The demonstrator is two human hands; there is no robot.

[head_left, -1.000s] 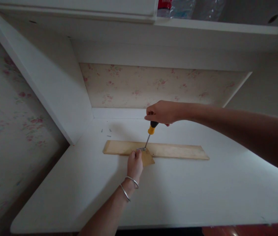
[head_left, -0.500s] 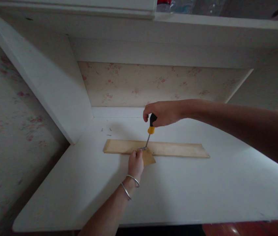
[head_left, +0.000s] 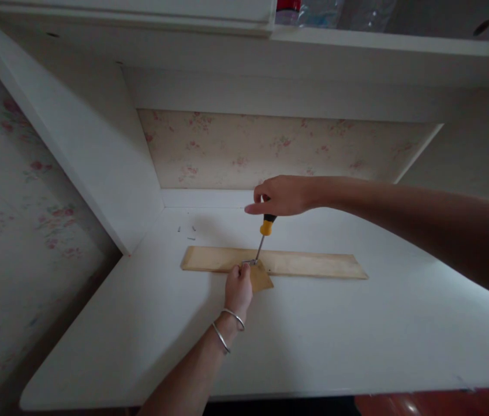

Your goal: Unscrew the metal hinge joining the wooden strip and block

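Note:
My right hand [head_left: 287,195] is around the black top of a screwdriver [head_left: 266,226] with a yellow collar, its thumb stretched out to the left. The shaft slants down to a small metal piece [head_left: 250,262], perhaps a hinge or bracket. My left hand [head_left: 239,286], wearing two silver bangles, is closed on a small tan wooden piece [head_left: 262,278] with a pointed corner, its fingertips against the metal piece. Beneath these lies a long pale wooden board [head_left: 313,264], flat on the white desk. Whether a screw sits under the tip is too small to tell.
Several small screws [head_left: 191,238] lie on the white desktop [head_left: 335,335] behind the board's left end. A white side panel [head_left: 97,150] rises at left. Overhead hangs a white shelf [head_left: 209,55] with plastic bottles [head_left: 320,13] above it.
My right hand has turned on the screwdriver handle: the thumb now points out to the left and covers more of the black part. The left hand and board stay in place.

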